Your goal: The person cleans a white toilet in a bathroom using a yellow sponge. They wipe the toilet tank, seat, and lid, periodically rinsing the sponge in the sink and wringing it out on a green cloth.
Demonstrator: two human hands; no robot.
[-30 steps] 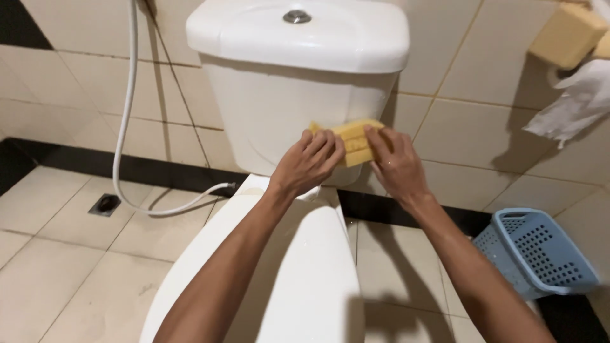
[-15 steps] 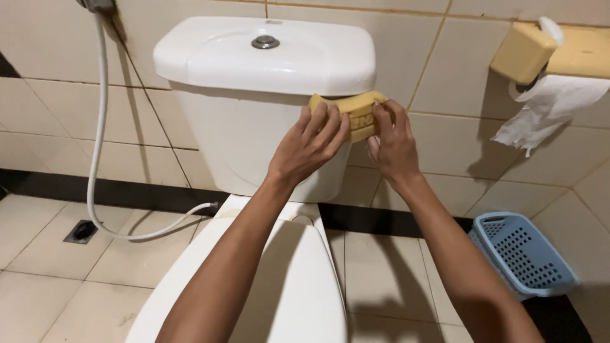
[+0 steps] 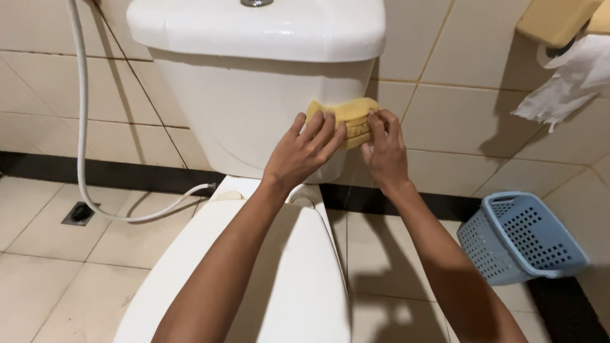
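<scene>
Hands first: left hand [image 3: 304, 154] is spread flat with the fingers fanned out, pressing on the left end of a yellow sponge [image 3: 351, 117], and it covers a good chunk of that end so you can't see the sponge's full outline. Right hand [image 3: 383, 151] has its fingers curled over the right end, pinching the sponge from that side, thumb hidden behind. Sponge sits bent against the front right corner of the white toilet tank [image 3: 254, 108], just under the tank lid [image 3: 260, 28], and it wraps a bit around the edge. Flush button [image 3: 257, 2] on the lid is cut off by the top of the frame. Below the arms is the closed toilet seat lid [image 3: 279, 273], partly blocked by the left forearm. A white hose [image 3: 81, 127] hangs down the tiled wall on the left and loops toward the toilet base, near a floor drain [image 3: 81, 213]. Off to the right there's a blue plastic basket [image 3: 521, 238] on the floor, and up top a yellowish paper holder [image 3: 553, 19] with toilet paper [image 3: 565, 82] hanging out, cropped by the corner.
</scene>
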